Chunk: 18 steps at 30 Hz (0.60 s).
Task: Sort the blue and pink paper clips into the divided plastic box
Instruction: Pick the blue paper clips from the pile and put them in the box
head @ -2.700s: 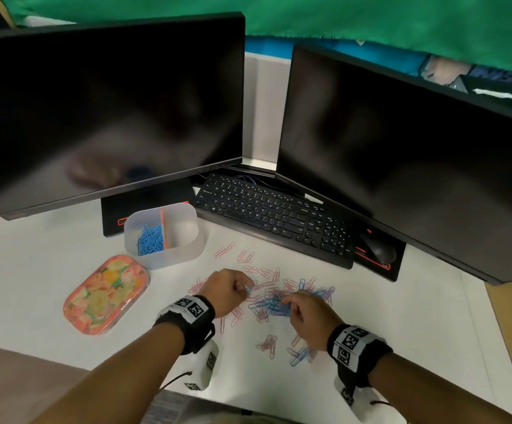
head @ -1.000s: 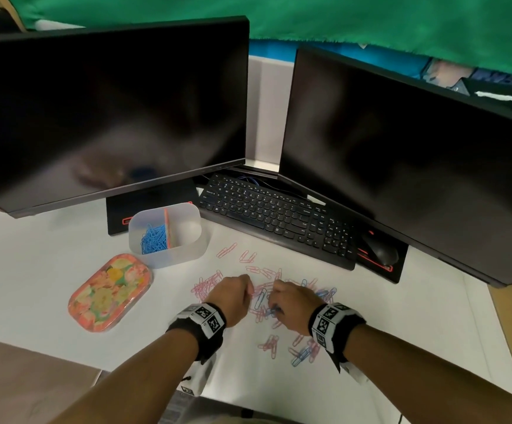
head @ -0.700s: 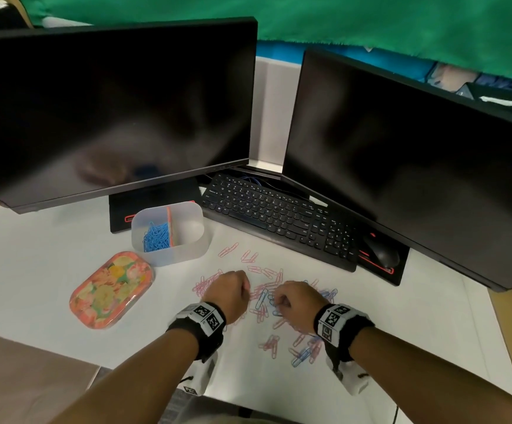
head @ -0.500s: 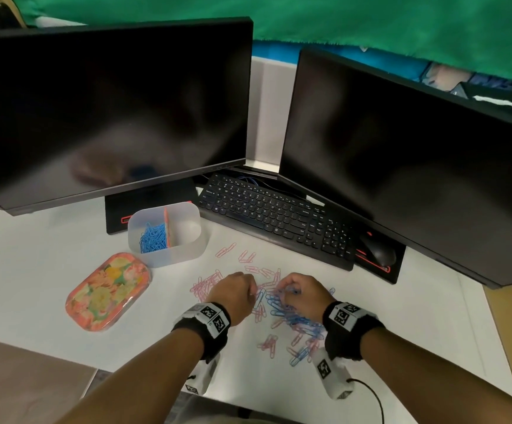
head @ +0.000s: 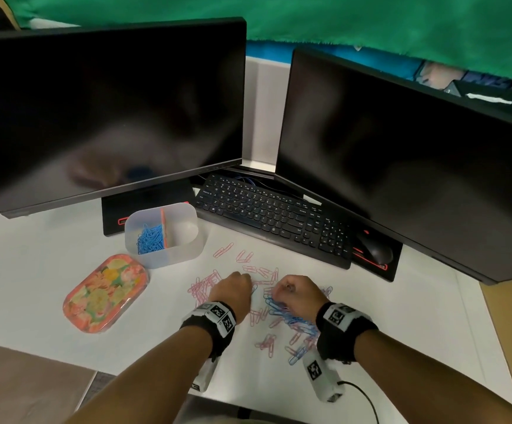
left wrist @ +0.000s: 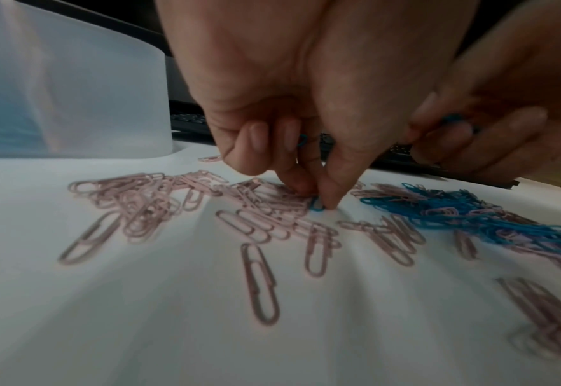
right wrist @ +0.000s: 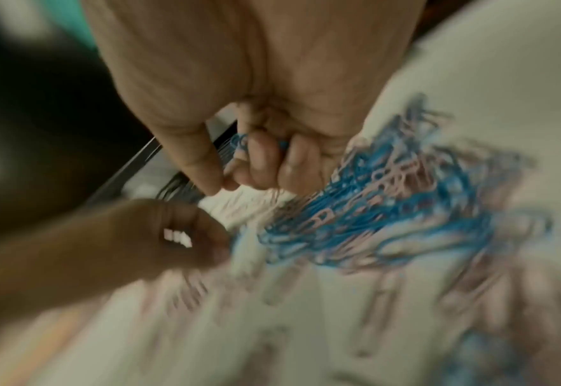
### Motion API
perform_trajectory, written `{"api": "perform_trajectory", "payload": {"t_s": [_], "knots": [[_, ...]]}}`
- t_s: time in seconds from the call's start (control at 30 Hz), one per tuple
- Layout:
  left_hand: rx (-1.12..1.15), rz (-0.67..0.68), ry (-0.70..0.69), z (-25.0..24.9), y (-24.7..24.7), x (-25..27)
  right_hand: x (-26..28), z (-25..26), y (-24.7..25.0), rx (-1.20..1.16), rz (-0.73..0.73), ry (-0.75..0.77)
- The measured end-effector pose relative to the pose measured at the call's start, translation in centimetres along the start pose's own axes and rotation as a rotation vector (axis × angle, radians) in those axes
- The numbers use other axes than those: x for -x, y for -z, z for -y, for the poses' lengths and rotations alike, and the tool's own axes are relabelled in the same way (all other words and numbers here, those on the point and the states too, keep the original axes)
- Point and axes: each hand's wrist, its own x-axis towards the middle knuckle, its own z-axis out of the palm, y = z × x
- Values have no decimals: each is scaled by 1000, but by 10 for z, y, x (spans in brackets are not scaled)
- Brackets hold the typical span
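A clear divided plastic box (head: pixel 187 250) stands left of the pile, with blue paper clips (head: pixel 150 238) in its left compartment; its right compartment looks empty. Pink clips (head: pixel 204 286) and a blue heap (head: pixel 293 321) lie scattered on the white table. My left hand (head: pixel 248 284) pinches a blue clip (left wrist: pixel 317 205) on the table with thumb and forefinger and keeps another blue clip (left wrist: pixel 302 139) in its curled fingers. My right hand (head: pixel 282 290) is curled round several blue clips (right wrist: pixel 243 142); that view is blurred.
A flowery orange lid (head: pixel 105 293) lies left of my left hand. A black keyboard (head: pixel 273 215) and a mouse (head: pixel 375 250) sit behind the clips, under two dark monitors (head: pixel 108 108). A brown surface borders the table's right edge (head: pixel 511 319).
My right hand has shifted a little right and forward over the pile, uncovering a blue heap under its wrist. My left hand has hardly moved.
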Motion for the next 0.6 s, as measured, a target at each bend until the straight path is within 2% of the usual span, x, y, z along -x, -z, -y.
{"api": "perform_trajectory", "payload": {"t_s": [0.1,0.17,0.43,0.6], "knots": [[10,15,13,3,2,-1,5,-5,-10,569,0,199],[-5,31,18,4,2,-1,7,-8,-15,775,22,274],[-7,63,20,7,3,-2,-3,-10,-20,834,-17,291],[108,19,19,12,5,3,-5,-11,-20,835,-27,292]]}}
